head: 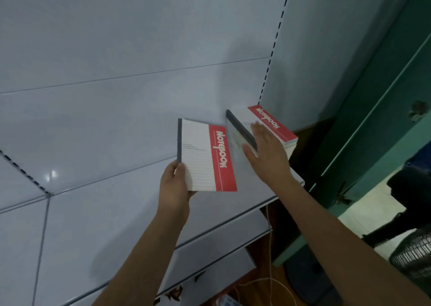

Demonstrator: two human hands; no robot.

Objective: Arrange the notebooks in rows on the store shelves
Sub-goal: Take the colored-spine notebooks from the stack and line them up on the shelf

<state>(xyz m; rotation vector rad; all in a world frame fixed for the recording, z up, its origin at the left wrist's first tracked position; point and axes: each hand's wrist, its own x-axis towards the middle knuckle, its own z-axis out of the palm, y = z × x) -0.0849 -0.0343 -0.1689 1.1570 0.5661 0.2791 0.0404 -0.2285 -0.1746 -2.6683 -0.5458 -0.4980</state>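
— What sat closest to the camera?

— Two bare forearms reaching up from the bottom edge. Low down beside them, a white cord (pixel 270 254) hung past the lower shelf (pixel 140 247), and a dark fan grille (pixel 412 254) showed at the far right.

— And the left hand?

— The left hand (pixel 173 186) held a notebook (pixel 206 156) by its lower corner, thumb on the lined white cover and fingers curled beneath. The notebook was lifted above the upper shelf (pixel 116 182), its red title band to the right and its dark spine to the left.

— What about the right hand?

— The right hand (pixel 268 156) was spread flat, fingers straight, lying against the near end of a stack of notebooks (pixel 268 123). It gripped nothing; whether it pressed firmly I could not tell, as it was blurred.

— Where was that stack?

— At the right end of the upper shelf, just beside the slotted upright (pixel 271 49), lying flat with a red band on top.

— And furthest back?

— The pale back panel (pixel 116 37) of the shelving, and a green wall (pixel 373 119) off to the right
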